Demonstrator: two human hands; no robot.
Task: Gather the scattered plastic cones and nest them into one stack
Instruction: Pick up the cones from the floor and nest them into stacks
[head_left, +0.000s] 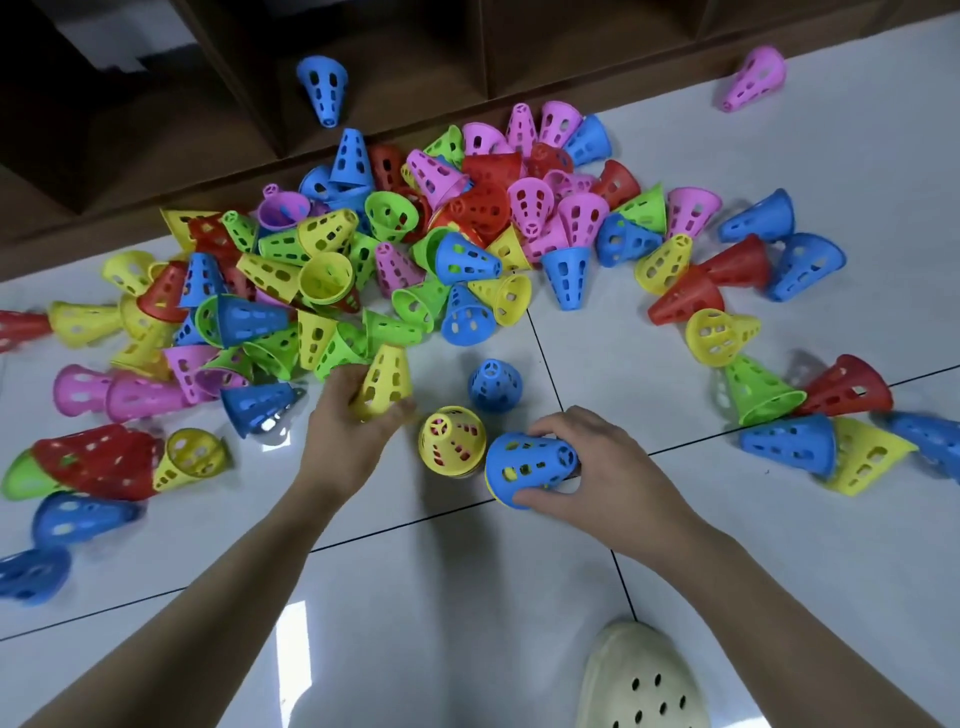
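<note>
- Left hand (345, 415): we log it at about 9 o'clock from the frame's centre, fingers curled round a yellow cone (385, 383) held with its narrow end up, at the near edge of the heap.
- Right hand (587, 462): at about 4 o'clock from centre, thumb and fingers wrapped round a blue cone (530, 465) lying tilted, narrow end toward 2 o'clock (a yellow rim shows under its wide end).
- Standing stack (453, 441): we count a yellow cone on top with red showing through its holes, upright on the floor between the two hands, just beside the blue cone.
- Lone blue cone (494, 385): upright, at 12 o'clock from the stack, apart from it.
- Heap of cones (415, 228): many colours, spread from 9 to 2 o'clock.
- Tiled floor (467, 597); cream perforated shoe (641, 680) at 5 o'clock; dark wooden shelving (415, 78) at 12 o'clock.
</note>
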